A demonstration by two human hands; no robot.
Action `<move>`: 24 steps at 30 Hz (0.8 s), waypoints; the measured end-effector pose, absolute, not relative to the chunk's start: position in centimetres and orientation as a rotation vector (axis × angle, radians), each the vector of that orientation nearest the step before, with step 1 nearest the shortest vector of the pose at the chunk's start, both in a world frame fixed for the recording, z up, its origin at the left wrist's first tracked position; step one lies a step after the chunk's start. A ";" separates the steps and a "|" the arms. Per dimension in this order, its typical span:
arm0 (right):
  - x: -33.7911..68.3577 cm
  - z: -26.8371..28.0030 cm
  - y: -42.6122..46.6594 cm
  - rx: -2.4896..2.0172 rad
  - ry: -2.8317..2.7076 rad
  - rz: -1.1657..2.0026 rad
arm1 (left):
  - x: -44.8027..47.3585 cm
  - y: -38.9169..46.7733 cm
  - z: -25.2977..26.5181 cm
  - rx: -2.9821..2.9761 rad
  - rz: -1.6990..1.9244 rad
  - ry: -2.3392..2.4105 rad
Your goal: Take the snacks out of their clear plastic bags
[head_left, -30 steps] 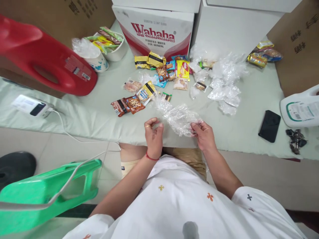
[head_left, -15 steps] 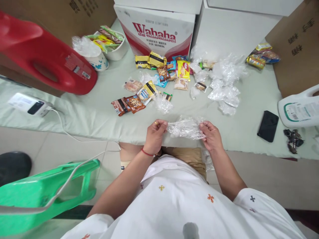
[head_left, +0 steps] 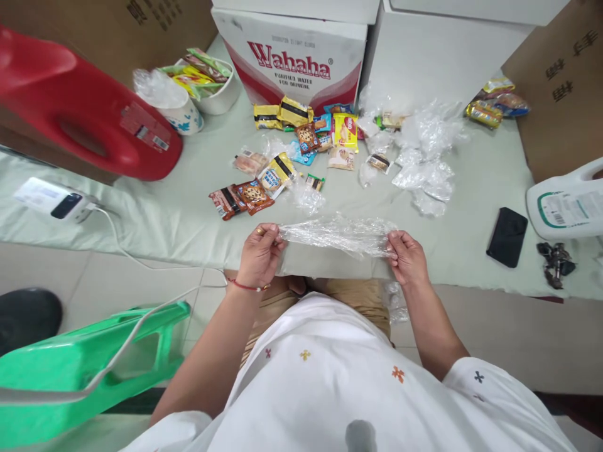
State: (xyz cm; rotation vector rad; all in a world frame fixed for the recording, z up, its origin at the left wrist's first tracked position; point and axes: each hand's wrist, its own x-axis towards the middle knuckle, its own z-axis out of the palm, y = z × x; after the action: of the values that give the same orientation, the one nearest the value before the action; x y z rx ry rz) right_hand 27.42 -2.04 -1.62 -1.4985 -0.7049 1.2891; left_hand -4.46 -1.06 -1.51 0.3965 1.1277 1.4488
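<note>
A crinkled sheet of clear plastic film (head_left: 339, 236) is stretched between my two hands above the table's near edge. My left hand (head_left: 260, 254) pinches its left end between thumb and fingers. At the other end, my right hand (head_left: 406, 256) grips the film in the same way. Beyond the film lie small wrapped snacks: a brown cookie packet (head_left: 254, 196), a yellow-and-white packet (head_left: 277, 174) and a yellow packet (head_left: 345, 132) among several others. A clump of clear film (head_left: 307, 193) rests beside them, and a larger heap of clear film (head_left: 426, 160) lies to the right.
A Wahaha carton (head_left: 294, 63) stands at the back. On the left are a red jug (head_left: 89, 119), a paper cup (head_left: 181, 116), a white bowl (head_left: 221, 97) and a power bank (head_left: 56, 198) with a cable. A black phone (head_left: 507, 237) and white bottle (head_left: 565, 204) sit right; a green stool (head_left: 94, 364) stands below.
My left hand has moved left, away from my right hand, which shifted slightly right. The film between them has gone from a bunched shape to a longer, stretched strip.
</note>
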 end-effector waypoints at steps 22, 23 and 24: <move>25.8 6.0 1.4 -1.255 -1.273 1.372 | -5.2 -1.1 1.2 0.636 1.281 1.138; 25.5 6.6 1.4 -1.264 -1.191 1.416 | -5.2 -1.0 1.1 0.611 1.347 1.143; 25.2 7.0 1.3 -1.276 -1.119 1.425 | -5.0 -1.0 1.0 0.569 1.412 1.159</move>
State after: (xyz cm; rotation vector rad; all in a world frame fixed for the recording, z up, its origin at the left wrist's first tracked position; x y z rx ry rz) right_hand 25.22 1.34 6.98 -1.2756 -1.1191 1.4246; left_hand -5.03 -0.97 1.00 0.5691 1.1585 1.4122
